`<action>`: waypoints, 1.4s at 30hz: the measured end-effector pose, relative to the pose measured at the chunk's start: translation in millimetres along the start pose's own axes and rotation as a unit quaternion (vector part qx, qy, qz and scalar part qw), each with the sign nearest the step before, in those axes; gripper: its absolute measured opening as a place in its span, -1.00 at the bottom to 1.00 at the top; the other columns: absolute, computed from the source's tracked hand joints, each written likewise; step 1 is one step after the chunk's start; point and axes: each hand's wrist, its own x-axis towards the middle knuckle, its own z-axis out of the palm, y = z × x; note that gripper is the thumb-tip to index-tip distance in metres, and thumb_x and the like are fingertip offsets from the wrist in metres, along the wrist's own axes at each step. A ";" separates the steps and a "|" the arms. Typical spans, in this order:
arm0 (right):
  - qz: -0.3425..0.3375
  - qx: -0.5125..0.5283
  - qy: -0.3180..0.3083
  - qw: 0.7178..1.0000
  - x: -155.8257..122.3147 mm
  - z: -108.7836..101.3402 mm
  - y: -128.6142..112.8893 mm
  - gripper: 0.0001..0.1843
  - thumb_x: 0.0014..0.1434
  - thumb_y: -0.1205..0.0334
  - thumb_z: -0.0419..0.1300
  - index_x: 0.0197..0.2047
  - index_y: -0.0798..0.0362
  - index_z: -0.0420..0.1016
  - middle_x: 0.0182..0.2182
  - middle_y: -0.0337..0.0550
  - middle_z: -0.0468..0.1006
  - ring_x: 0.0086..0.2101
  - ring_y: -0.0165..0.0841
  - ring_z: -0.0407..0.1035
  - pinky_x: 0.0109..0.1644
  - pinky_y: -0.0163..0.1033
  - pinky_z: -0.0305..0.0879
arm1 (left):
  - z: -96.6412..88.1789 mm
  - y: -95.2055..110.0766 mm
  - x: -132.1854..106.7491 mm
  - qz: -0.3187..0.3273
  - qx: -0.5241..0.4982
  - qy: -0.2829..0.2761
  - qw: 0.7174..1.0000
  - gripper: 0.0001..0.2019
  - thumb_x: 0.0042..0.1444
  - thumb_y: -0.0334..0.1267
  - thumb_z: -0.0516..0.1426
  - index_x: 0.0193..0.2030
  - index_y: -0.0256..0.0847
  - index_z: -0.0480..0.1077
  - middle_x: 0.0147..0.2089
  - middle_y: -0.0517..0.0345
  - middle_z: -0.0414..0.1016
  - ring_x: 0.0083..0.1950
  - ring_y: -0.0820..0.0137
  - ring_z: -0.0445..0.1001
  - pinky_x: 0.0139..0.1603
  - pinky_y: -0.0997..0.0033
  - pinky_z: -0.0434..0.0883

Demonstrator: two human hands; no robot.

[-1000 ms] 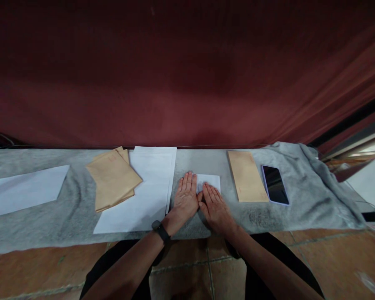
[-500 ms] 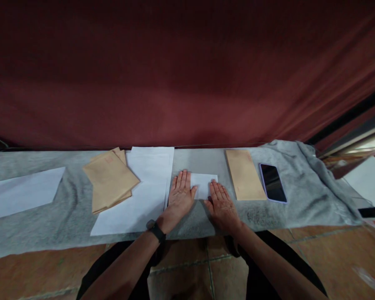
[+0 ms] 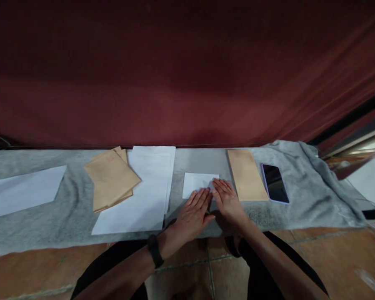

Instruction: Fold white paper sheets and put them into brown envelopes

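Observation:
A small folded white sheet of paper (image 3: pixel 193 182) lies flat on the grey cloth in front of me. My left hand (image 3: pixel 193 213) rests with stretched fingers along its near edge, the thumb pointing right. Over the right end of the paper lies my right hand (image 3: pixel 229 202), its fingers straight and flat, covering that corner. The fingertips of both hands nearly meet. To the left are larger white sheets (image 3: pixel 150 208), partly under several brown envelopes (image 3: pixel 114 177). Right of my hands lies another brown envelope (image 3: pixel 248 177), alone or stacked, I cannot tell.
A phone with a purple case (image 3: pixel 275 183) lies right of the single envelope. Another white sheet (image 3: pixel 25 191) is at the far left. The grey cloth (image 3: pixel 71 225) is rumpled at its right end. A dark red curtain (image 3: pixel 175 83) hangs behind; the floor is tiled.
My left hand has moved from the paper's left end to its near edge, closer to my right hand. The right hand has shifted slightly and angled more to the left.

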 end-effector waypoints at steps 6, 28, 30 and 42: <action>-0.095 0.113 -0.096 0.984 13.4 -0.2 -29.7 -0.49 0.50 0.08 -0.16 0.32 0.04 0.38 0.30 -0.06 0.40 0.32 -0.29 0.22 0.45 0.04 0.11 | 1.4 6.9 -4.8 -0.001 -0.067 -0.010 0.998 -0.44 0.30 -0.03 0.15 0.32 -0.33 0.30 0.34 -0.20 0.38 0.39 0.09 0.31 0.41 0.05 0.23; -0.035 0.071 -0.079 0.994 58.5 36.2 -29.6 -0.43 0.50 -0.02 -0.24 0.36 -0.04 0.33 0.37 -0.11 0.28 0.38 -0.28 0.10 0.48 0.08 -0.02 | -9.3 -9.4 -2.0 0.033 -0.090 -0.039 0.995 -0.41 0.34 0.05 0.07 0.37 -0.28 0.22 0.43 -0.15 0.26 0.49 0.18 0.15 0.48 0.08 0.11; -0.020 0.125 -0.061 0.990 59.4 35.0 -25.9 -0.42 0.49 -0.05 -0.23 0.32 -0.04 0.38 0.33 -0.10 0.36 0.34 -0.30 0.18 0.47 0.05 0.03 | -13.9 -17.5 -1.4 0.030 -0.079 -0.038 0.996 -0.44 0.40 0.03 -0.03 0.41 -0.24 0.16 0.45 -0.11 0.22 0.49 0.25 0.13 0.50 0.10 0.06; 0.162 0.350 0.035 0.922 51.4 27.4 -11.1 -0.21 0.39 -0.32 -0.25 0.29 0.05 0.42 0.30 0.01 0.39 0.33 -0.16 0.21 0.43 0.12 0.09 | -3.0 -42.2 24.3 -0.064 0.005 -0.007 0.998 -0.37 0.41 0.05 -0.10 0.45 -0.32 0.11 0.51 -0.18 0.08 0.55 0.17 -0.03 0.50 0.02 0.05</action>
